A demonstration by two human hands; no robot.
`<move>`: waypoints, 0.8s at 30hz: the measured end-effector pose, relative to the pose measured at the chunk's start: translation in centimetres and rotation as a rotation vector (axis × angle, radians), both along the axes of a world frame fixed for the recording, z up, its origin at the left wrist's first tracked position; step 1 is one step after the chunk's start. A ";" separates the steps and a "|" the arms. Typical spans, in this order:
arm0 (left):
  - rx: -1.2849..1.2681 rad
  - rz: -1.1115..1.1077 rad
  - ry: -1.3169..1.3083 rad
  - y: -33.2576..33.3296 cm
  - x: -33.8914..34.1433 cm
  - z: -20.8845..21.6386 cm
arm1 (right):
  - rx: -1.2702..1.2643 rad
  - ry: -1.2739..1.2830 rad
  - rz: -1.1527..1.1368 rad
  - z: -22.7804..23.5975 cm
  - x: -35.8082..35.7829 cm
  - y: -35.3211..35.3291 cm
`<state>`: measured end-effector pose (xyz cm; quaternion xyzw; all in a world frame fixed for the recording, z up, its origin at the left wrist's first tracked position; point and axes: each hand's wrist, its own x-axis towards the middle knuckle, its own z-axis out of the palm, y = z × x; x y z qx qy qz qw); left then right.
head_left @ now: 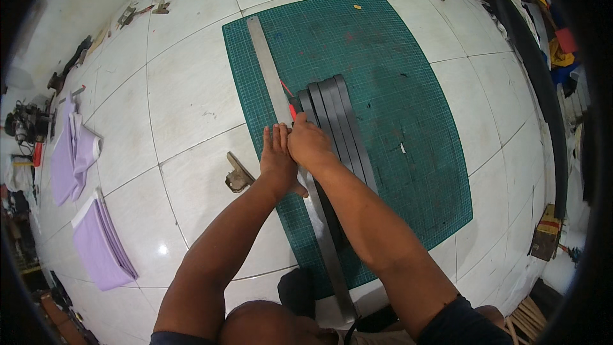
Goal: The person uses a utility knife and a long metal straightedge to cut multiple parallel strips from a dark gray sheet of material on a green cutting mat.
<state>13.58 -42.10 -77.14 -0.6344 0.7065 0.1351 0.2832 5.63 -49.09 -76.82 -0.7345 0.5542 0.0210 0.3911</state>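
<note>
A long metal ruler [263, 64] lies lengthwise along the left part of the green cutting mat [408, 121]. My left hand [279, 165] presses flat on the ruler, fingers stretched forward and thumb apart. Right beside it, my right hand [310, 144] is closed around a red-handled cutter [293, 111]; its blade is hidden from this view. Several dark grey strips [341, 121] of sheet material lie side by side just right of the ruler. My right wrist and forearm cover part of them.
A metal bulldog clip [239, 176] rests on the white tiles left of the mat. Two folded lilac cloths [105, 246] lie further left. Small tools [126, 16] are scattered at the far left. A long black roll [543, 108] runs along the right, near a small box [547, 233].
</note>
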 end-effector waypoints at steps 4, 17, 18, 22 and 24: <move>-0.033 0.002 0.058 0.5 0.0 0.7 | 0.065 -0.019 -0.062 0.4 0.2 -0.9; 0.040 0.042 -0.019 -0.3 -0.9 0.6 | 0.246 0.139 0.005 1.9 -10.5 12.0; 0.034 0.043 -0.013 -0.1 -1.0 0.3 | 0.271 0.169 -0.004 2.2 -11.7 13.7; 0.026 0.082 -0.019 0.3 0.0 0.1 | 0.404 0.240 -0.006 4.3 -15.3 20.1; 0.015 0.100 0.015 0.1 -0.1 -0.1 | 0.478 0.291 -0.055 4.7 -17.5 23.1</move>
